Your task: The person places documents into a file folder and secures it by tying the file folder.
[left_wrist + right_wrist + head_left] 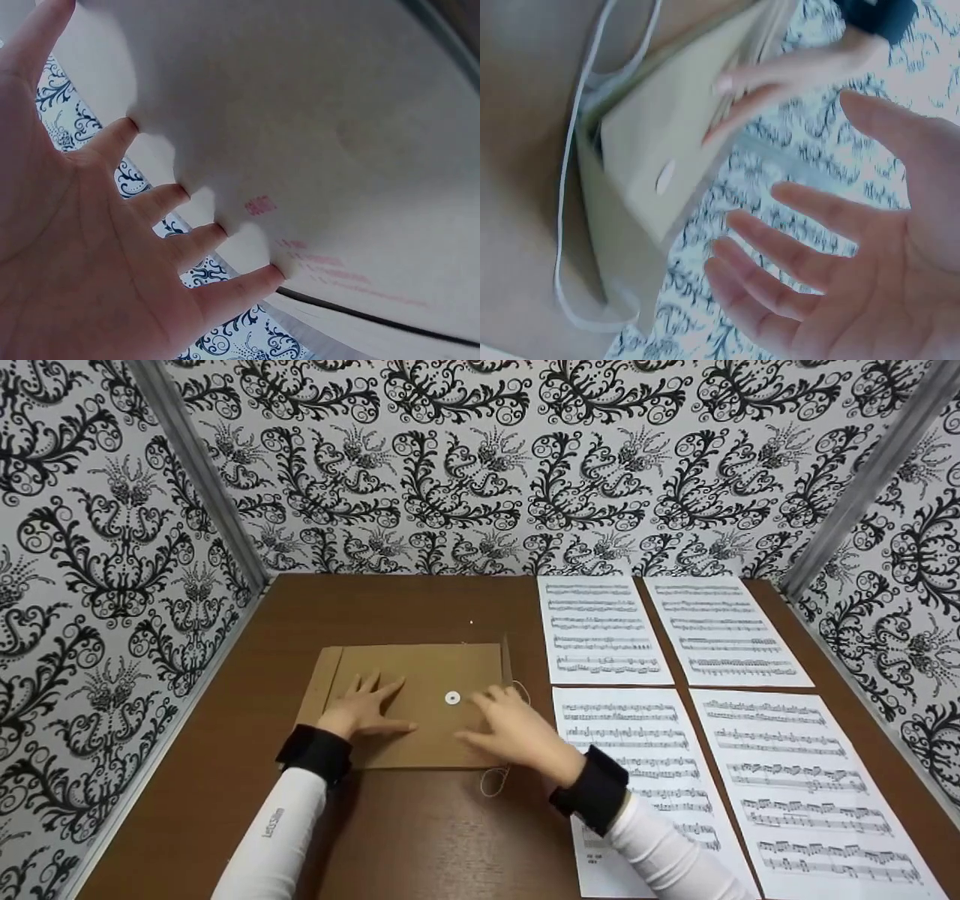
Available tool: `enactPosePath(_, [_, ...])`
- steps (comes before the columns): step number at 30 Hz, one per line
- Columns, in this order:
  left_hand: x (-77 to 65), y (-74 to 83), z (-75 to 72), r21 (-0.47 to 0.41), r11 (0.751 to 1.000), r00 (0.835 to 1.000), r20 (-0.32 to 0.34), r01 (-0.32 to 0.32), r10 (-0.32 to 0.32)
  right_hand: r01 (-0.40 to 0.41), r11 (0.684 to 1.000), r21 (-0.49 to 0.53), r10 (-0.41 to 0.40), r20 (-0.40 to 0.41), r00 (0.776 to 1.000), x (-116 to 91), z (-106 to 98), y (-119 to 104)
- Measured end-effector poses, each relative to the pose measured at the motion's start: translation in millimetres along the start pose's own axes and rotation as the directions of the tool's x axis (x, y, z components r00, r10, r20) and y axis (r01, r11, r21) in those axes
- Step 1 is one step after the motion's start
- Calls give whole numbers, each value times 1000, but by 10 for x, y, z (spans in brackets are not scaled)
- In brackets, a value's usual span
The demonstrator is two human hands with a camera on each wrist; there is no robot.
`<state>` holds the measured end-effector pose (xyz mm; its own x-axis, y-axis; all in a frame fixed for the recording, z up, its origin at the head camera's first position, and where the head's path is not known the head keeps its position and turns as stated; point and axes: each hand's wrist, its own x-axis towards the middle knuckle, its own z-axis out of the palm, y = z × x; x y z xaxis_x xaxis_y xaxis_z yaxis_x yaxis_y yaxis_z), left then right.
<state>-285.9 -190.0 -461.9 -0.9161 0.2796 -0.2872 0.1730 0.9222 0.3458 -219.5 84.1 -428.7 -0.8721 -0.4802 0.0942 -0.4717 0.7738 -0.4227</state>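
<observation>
A brown kraft string-tie envelope lies flat on the table, a white round button on its upper face. With fingers spread, my left hand presses its fingertips on the envelope's left part; the left wrist view shows them touching the surface, near faint pink print. My right hand hovers by the envelope's right end, its fingers loosely bent around nothing. That end has a flap, raised in the right wrist view. A thin white string loops out beside it.
Several sheets of printed music lie to the right, among them a near sheet partly under my right forearm and a far sheet. Patterned walls enclose the brown table at the back and sides.
</observation>
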Motion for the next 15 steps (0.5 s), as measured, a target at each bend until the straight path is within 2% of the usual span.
enactPosePath(5, [-1, -1, 4, -13, 1000, 1000, 7, -2, 2, -96, 989, 113, 104, -72, 992, 4, -85, 204])
enactPosePath(15, [-11, 9, -28, -29, 1000, 1000, 12, -1, 1, -192, 953, 233, 221, -104, 970, -19, -82, 489])
